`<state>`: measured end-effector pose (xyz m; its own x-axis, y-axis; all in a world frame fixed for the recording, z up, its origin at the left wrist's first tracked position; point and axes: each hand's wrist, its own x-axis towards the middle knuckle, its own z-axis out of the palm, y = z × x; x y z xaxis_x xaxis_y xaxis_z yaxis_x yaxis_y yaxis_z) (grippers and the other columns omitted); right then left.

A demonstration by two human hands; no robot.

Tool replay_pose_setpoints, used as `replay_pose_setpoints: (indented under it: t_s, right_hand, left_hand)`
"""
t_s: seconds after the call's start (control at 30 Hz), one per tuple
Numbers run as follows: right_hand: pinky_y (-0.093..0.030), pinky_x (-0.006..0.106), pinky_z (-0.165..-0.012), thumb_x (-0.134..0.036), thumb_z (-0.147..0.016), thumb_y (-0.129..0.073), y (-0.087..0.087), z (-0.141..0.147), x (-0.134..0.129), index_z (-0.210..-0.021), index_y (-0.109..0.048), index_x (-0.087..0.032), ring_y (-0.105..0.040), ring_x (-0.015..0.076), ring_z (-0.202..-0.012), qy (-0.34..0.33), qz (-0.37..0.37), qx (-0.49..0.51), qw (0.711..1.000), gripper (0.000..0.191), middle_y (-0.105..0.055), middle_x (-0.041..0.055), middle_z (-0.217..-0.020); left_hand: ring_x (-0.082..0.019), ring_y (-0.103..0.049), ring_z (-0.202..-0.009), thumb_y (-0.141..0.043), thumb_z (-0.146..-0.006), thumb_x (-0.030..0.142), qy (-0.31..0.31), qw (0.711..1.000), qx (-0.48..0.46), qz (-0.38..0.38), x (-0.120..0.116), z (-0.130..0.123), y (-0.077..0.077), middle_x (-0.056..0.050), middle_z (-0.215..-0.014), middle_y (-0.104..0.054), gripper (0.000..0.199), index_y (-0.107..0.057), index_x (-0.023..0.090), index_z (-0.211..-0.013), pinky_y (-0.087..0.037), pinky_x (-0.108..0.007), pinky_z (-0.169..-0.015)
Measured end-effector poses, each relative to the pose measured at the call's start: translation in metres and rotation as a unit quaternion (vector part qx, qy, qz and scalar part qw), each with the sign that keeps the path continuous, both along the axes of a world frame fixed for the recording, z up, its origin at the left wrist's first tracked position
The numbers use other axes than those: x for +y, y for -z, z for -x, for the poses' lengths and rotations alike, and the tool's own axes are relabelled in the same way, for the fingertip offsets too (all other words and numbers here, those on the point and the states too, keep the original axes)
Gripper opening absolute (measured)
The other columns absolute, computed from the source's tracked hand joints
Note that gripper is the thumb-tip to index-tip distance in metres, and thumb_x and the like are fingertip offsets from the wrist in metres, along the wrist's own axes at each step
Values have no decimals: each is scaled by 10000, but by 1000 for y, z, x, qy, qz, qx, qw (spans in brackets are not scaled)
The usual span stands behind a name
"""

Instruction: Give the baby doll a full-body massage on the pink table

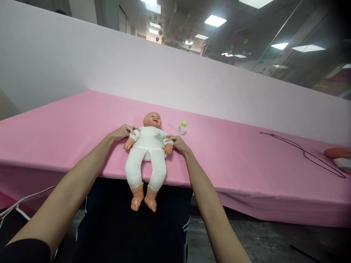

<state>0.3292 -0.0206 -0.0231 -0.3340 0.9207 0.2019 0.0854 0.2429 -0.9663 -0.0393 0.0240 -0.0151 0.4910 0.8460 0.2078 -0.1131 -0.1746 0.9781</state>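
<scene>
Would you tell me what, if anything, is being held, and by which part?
The doll, by its upper arms: the left hand on one, the right hand on the other.

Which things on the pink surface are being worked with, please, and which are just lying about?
Being worked with:
doll, left hand and right hand on its arms

Apparently just lying about:
green-topped bottle, untouched
thin dark cord
orange-and-white object, cut off by the picture's edge

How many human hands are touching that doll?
2: the left hand on one upper arm of the doll, the right hand on the other. Neither is hidden.
</scene>
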Motion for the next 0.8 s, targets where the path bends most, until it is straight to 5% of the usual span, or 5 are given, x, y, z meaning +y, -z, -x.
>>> replay_pose_setpoints:
  t_s: [0.23,0.43,0.63,0.8]
  right_hand:
    - [-556,397,-913,-382,-661,-898,-1,12,-5,-937,-821,-205,-706,267,-985,99,0,30,995,337,-806,63,-1029]
    - [-520,314,-752,-633,-749,-838,2,23,-4,-830,-737,-171,-665,227,-837,159,-6,11,987,480,-758,45,-849]
    - [-547,334,-781,-627,-708,-878,3,19,-2,-904,-767,-174,-691,239,-868,143,11,20,989,506,-776,65,-916]
    - [-547,402,-966,-338,-600,-954,-1,11,-5,-1026,-823,-215,-691,282,-1088,68,22,52,996,462,-792,80,-1151]
  left_hand:
    - [-267,-711,-898,-983,-518,377,-122,992,-32,-9,0,-7,2,-106,-969,-790,465,-830,162,-901,-561,-360,-812]
    - [-131,-478,-511,-858,-720,621,-184,983,-10,12,14,-20,13,-14,-578,-588,489,-658,175,-698,-356,-268,-524]
    - [-126,-453,-488,-834,-763,556,-189,982,-8,30,12,-20,10,-13,-562,-569,434,-656,169,-681,-359,-277,-516]
    - [-204,-694,-772,-922,-576,262,-80,993,-67,47,-1,-4,-5,-86,-907,-768,327,-797,161,-862,-559,-308,-716]
